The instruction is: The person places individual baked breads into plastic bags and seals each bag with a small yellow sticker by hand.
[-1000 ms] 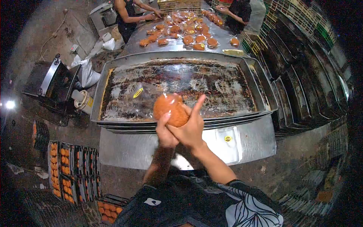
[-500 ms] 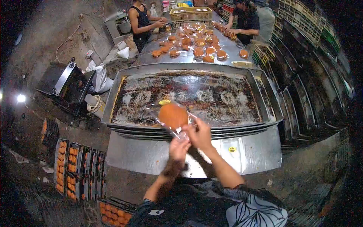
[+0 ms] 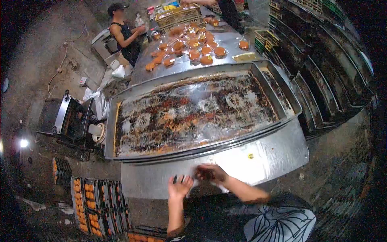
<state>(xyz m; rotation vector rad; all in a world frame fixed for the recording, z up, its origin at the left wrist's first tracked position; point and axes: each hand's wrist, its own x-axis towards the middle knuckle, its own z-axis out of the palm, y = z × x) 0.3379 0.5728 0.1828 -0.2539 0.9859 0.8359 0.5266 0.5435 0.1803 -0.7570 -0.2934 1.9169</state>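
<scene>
My left hand (image 3: 180,186) is palm up over the front edge of the metal table (image 3: 278,161), its fingers slightly apart. Just right of it is my right hand (image 3: 211,173), in shadow and smeared by motion, with the fingers bent towards the left hand. Whether the right hand holds anything I cannot tell. Beyond both hands lies a large scorched baking tray (image 3: 201,109), on top of a stack. A small round yellow sticker (image 3: 250,156) is on the table to the right.
Bagged round orange-brown buns (image 3: 193,53) are heaped on the far table by a yellow crate (image 3: 179,20). A person (image 3: 123,38) stands at the left; another's arm reaches in at the top. Trays of buns (image 3: 92,201) stand low left, dark trays (image 3: 318,92) lean at right.
The bagged bun that was between both hands over the tray is out of them. Both hands have drawn back to the table's front edge and parted slightly. The view has tilted.
</scene>
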